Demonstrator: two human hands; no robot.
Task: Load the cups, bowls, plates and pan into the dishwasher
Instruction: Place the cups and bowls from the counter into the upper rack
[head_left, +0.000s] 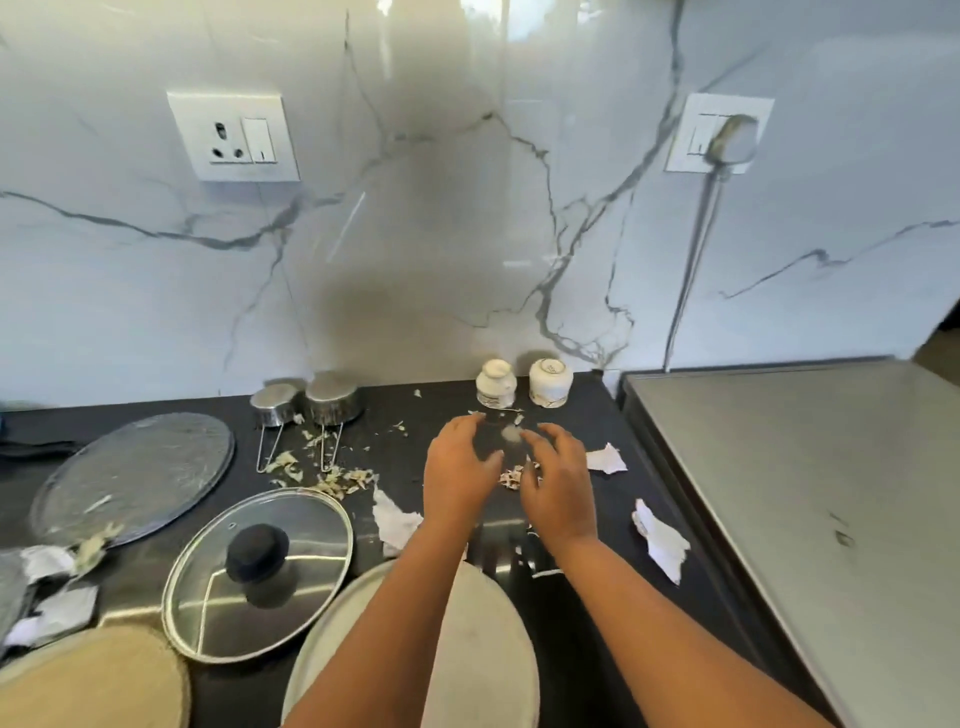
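My left hand (460, 465) and my right hand (558, 480) hover close together over the black counter (587, 587), fingers spread, holding nothing. Between them lie a small pile of scraps (511, 477) and a blurred pale spot that I cannot identify. Just beyond the hands, two white cups (496, 384) (550, 382) stand upside down by the wall. Two small steel pans (275, 402) (333, 397) with wire handles sit upside down to the left. A steel plate (135, 467), a glass lid (260, 571) and a white plate (483, 639) under my forearms lie nearer me.
Torn paper pieces (660, 538) (605, 458) (397, 519) and vegetable peelings (337, 480) litter the counter. A raised steel surface (810, 499) borders it on the right. A beige round mat (93, 680) sits at the bottom left. A cord (693, 270) hangs from a wall socket.
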